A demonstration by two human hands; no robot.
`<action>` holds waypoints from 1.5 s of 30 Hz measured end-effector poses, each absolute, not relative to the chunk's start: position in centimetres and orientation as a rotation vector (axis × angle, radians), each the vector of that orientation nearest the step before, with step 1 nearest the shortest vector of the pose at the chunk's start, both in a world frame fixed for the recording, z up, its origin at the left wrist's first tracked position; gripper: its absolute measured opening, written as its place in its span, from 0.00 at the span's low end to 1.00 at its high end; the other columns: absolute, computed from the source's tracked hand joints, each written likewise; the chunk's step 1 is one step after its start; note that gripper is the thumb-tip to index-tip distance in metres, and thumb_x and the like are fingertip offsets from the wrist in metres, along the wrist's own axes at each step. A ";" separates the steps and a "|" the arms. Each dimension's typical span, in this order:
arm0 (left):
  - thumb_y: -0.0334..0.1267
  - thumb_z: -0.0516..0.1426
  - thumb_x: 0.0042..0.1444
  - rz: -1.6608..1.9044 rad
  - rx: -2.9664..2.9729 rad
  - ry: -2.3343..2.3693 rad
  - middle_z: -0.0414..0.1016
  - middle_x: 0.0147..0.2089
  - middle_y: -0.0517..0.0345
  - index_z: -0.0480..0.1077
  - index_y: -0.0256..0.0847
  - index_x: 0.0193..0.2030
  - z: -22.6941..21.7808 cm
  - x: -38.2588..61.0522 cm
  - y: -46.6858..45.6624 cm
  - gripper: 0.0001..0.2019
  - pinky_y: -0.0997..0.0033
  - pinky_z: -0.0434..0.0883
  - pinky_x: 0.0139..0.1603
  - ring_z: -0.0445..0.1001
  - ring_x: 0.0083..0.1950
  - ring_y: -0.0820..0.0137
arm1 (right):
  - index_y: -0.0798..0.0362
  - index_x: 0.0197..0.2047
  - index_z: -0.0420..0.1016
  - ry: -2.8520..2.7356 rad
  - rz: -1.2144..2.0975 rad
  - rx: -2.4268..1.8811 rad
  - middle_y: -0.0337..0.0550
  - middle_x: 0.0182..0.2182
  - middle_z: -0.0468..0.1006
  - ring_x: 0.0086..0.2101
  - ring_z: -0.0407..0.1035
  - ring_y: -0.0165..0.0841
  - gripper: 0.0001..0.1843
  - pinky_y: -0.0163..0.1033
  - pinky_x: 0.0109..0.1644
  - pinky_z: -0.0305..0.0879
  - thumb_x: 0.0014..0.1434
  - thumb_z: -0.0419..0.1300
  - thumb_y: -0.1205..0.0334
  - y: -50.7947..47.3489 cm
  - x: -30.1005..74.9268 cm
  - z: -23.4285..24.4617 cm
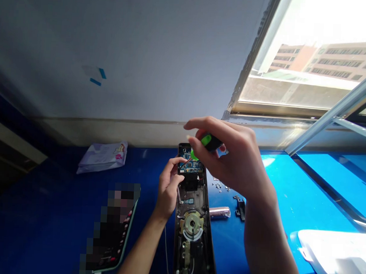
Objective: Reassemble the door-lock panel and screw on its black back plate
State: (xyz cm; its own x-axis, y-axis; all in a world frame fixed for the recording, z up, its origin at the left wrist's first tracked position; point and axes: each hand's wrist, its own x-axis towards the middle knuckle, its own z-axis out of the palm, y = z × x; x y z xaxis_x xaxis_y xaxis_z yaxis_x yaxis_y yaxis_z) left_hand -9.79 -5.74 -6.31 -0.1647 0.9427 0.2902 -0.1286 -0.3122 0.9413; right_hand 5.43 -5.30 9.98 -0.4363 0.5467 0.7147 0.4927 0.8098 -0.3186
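A long, dark door lock housing [207, 235] lies opened on the blue table, with a blue circuit board [189, 166] at its far end. A round metal part [192, 224] sits farther down inside it. My left hand [167, 189] grips the housing's left edge beside the board, index finger and thumb reaching over the rim. Above the board, my right hand [230, 155] holds a screwdriver [206, 139] with a green and black handle. The screwdriver is tilted, its shaft pointing down left to the board near my left index finger. Whether its tip touches a screw, I cannot tell.
Several small screws [219, 186] lie right of the housing, near a pinkish cylinder [220, 212] and a black plastic part [241, 209]. A phone [115, 235] and a wrapped packet [105, 157] are at left. A white plastic object [332, 252] stands at right, below the window.
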 end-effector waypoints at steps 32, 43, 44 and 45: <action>0.34 0.59 0.66 0.716 2.602 1.070 0.80 0.35 0.52 0.79 0.42 0.34 2.7 -5.1 -2.4 0.10 0.64 0.74 0.39 0.79 0.34 0.63 | 0.47 0.52 0.77 -1.865 0.012 -1.103 0.38 0.37 0.83 0.36 0.79 0.36 0.18 0.44 0.41 0.75 0.58 0.65 0.70 -7.7 15.7 12.4; 0.24 0.61 0.46 0.216 2.609 0.964 0.69 0.21 0.57 0.63 0.44 0.16 -0.9 0.6 0.6 0.16 0.63 0.73 0.38 0.77 0.28 0.60 | 0.47 0.57 0.80 -2.117 0.200 -1.421 0.33 0.24 0.76 0.25 0.71 0.30 0.21 0.36 0.29 0.65 0.61 0.64 0.66 -7.1 19.7 11.1; 0.24 0.60 0.46 0.206 2.612 0.969 0.69 0.21 0.57 0.63 0.44 0.16 -1.3 0.7 0.6 0.16 0.64 0.73 0.38 0.77 0.28 0.60 | 0.47 0.57 0.79 -2.119 0.199 -1.410 0.33 0.24 0.76 0.25 0.71 0.30 0.21 0.36 0.29 0.65 0.61 0.64 0.66 -7.0 19.9 11.1; 0.24 0.60 0.46 0.195 2.617 0.976 0.70 0.21 0.57 0.63 0.44 0.16 -1.5 0.7 0.5 0.16 0.64 0.73 0.38 0.77 0.28 0.60 | 0.47 0.57 0.79 -2.119 0.195 -1.400 0.33 0.24 0.76 0.25 0.71 0.30 0.21 0.36 0.29 0.65 0.61 0.64 0.65 -7.0 20.1 11.0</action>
